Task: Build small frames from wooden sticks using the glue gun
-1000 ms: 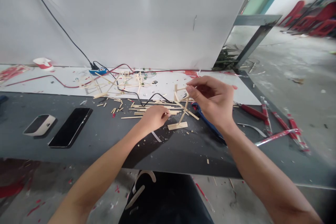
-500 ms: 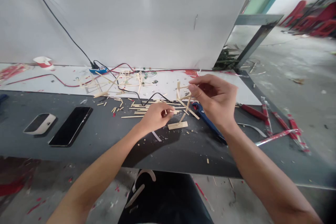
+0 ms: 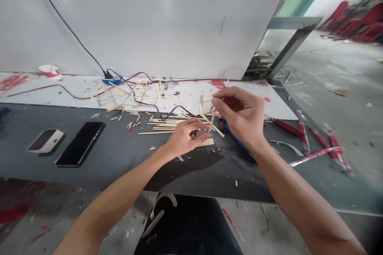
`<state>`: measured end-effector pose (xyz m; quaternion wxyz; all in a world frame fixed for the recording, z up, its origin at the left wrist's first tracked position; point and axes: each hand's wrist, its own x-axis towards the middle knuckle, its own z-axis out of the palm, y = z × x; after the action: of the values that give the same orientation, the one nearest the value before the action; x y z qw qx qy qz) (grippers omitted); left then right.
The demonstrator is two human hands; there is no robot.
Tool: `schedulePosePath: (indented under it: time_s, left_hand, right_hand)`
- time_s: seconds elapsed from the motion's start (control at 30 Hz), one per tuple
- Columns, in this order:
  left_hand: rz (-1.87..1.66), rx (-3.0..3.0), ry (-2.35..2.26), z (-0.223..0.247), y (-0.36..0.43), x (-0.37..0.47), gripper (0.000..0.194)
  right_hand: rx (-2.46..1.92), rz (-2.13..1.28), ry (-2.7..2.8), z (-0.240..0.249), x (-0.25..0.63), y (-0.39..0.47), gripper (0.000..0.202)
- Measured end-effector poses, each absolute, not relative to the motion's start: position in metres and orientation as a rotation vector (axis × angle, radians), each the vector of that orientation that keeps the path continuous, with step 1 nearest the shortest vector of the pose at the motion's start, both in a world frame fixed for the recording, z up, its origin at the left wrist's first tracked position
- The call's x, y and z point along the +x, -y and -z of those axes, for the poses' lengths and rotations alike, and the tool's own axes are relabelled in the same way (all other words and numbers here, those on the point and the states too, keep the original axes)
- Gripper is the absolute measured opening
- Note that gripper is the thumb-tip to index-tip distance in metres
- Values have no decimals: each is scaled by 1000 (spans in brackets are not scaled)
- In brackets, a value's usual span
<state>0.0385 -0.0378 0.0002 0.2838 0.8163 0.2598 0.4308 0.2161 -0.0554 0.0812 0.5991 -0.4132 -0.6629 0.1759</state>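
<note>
My right hand [image 3: 243,115] is closed in a pinch on a small wooden stick frame [image 3: 201,105], holding it up over the bench. Thin pale sticks make up the frame, some upright and some crossing at a slant. My left hand [image 3: 188,134] is low beside it, thumb and forefinger apart, their tips close to the frame's lower stick; whether they touch it I cannot tell. Partly behind the left thumb lies a small flat raft of sticks [image 3: 207,142]. A bundle of loose sticks [image 3: 160,124] is on the dark bench [image 3: 119,143] behind the left hand.
Other stick frames [image 3: 158,91] stand on the white strip at the back, among wires. A phone [image 3: 80,143] and white device [image 3: 45,141] lie left. Right are a blue tool [image 3: 239,141], a red-handled tool [image 3: 289,126] and red-and-clear wrapped strips [image 3: 320,154].
My left hand has moved right toward the frame, its thumb and forefinger parting and now partly covering the raft of sticks. My right hand has shifted slightly left with the frame.
</note>
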Motion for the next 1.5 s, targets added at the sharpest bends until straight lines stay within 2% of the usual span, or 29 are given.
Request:
schedulePosePath:
  time_s: [0.33,1.5]
  left_hand:
    - [-1208,2304,-674,3,38,41,12]
    - [-1190,2329,-717,0,41,44,16]
  right_hand:
    - [-959,-410,1533,-82,215,57,11]
    - [-998,-377,1536,-83,213,60,13]
